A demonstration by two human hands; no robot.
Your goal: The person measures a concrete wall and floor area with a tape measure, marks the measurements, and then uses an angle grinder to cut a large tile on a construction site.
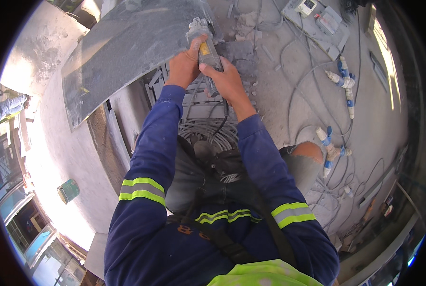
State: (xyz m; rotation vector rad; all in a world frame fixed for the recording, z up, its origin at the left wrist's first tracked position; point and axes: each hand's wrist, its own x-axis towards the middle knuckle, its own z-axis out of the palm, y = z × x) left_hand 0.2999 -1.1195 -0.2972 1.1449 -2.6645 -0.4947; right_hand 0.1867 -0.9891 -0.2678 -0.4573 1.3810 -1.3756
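In both hands I hold a dusty grey angle grinder [211,58] with a yellow patch on its side. My left hand [184,66] is closed round the front of its body, close to the head, the thumb on top. My right hand [228,82] wraps the rear of the body, and a dark cord hangs down from that end. The grinder's head lies at the right edge of a large dark grey stone slab [127,40]. Its disc cannot be made out, so contact with the slab is unclear.
Stone offcuts [198,97] and a coiled cable [208,128] lie below my hands. Blue-and-white plug connectors [344,81] and loose cables spread over the dusty floor at right. A board [313,24] carries boxes at the far right. A green box [69,190] sits at left.
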